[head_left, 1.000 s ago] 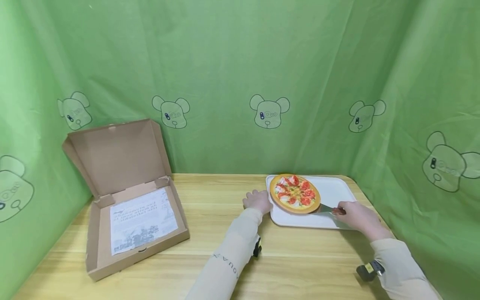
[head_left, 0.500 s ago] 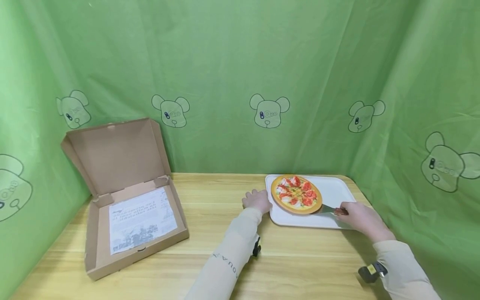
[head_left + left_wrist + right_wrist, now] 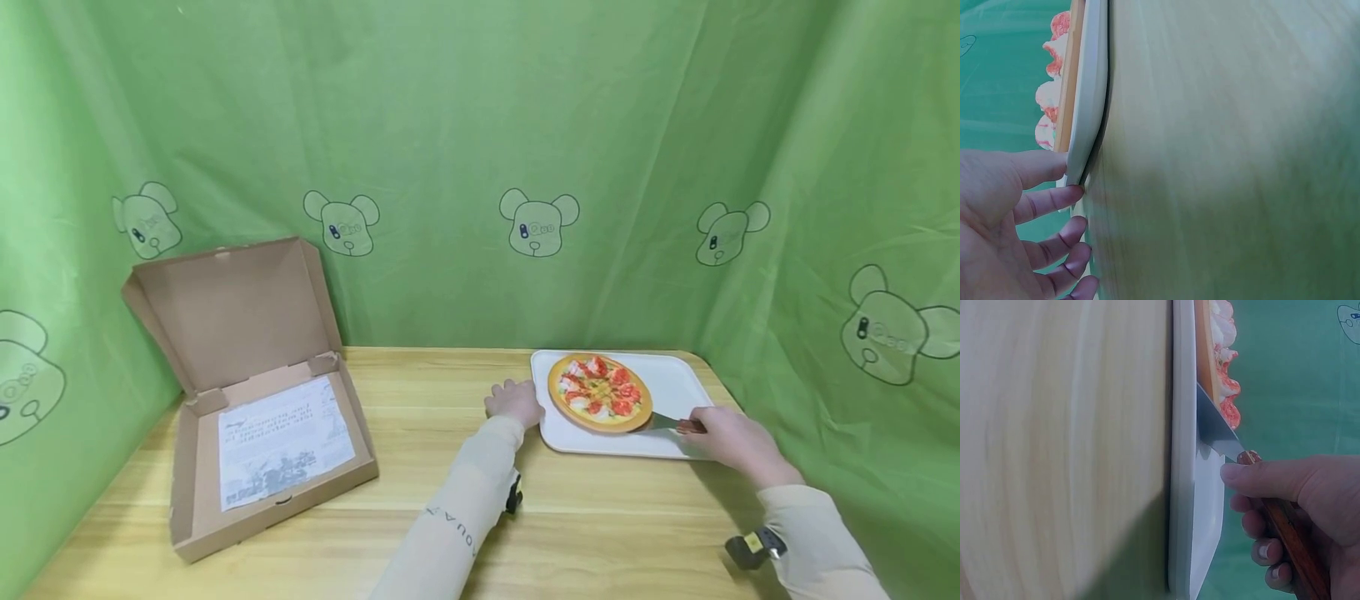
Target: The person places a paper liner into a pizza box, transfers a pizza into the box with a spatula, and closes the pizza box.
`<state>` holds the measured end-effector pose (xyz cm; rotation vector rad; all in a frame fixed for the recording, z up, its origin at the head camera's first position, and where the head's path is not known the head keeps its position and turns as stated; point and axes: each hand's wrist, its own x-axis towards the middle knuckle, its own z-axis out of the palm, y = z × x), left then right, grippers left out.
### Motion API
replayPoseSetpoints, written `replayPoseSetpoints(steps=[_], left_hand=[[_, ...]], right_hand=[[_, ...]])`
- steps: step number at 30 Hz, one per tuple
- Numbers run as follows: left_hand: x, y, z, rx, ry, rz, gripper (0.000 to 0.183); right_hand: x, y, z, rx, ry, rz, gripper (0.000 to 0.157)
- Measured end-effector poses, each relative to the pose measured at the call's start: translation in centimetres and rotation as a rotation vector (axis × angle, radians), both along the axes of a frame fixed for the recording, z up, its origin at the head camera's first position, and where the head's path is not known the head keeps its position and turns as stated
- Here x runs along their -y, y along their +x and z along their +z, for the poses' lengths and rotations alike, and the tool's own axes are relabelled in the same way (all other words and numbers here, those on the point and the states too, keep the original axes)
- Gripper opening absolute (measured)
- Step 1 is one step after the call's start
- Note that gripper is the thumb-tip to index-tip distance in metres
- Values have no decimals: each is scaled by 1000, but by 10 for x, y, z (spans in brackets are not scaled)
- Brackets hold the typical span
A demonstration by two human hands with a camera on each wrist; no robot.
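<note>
On the wooden table (image 3: 420,450), at its right rear corner, a white tray (image 3: 675,379) carries a round pizza (image 3: 599,392) topped in red and white. The right hand (image 3: 731,442) grips the wooden handle of a pizza server (image 3: 663,422), fingers curled around it and thumb laid along the top. The head view shows the metal blade running under the near right edge of the pizza. The right wrist view adds detail: the blade (image 3: 1213,428) lies wedged between the pizza crust (image 3: 1205,350) and the tray surface (image 3: 1182,394), and the brown handle passes through the closed fingers (image 3: 1254,478).

The left hand (image 3: 514,402) rests at the left edge of the tray. From the head view its finger posture cannot be read. The left wrist view resolves it: the fingers (image 3: 1044,203) are nearly straight and spread, with the fingertips touching the tray rim (image 3: 1088,112) and holding nothing. That view also shows the pizza edge (image 3: 1063,81) above the rim.

At the left of the table, well apart from the tray, an open cardboard pizza box (image 3: 247,383) stands with its lid raised; a printed paper liner (image 3: 285,437) lies in its base. Green cloth with bear prints (image 3: 538,221) surrounds the table.
</note>
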<state>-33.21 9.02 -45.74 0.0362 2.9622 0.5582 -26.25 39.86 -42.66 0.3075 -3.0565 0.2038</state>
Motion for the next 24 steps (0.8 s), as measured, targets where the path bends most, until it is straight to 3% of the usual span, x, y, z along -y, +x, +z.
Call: replayPoseSetpoints(steps=[24], left_hand=[[2, 2, 2, 34, 20, 10, 40]], right_hand=[[-7, 8, 16, 15, 0, 18, 18]])
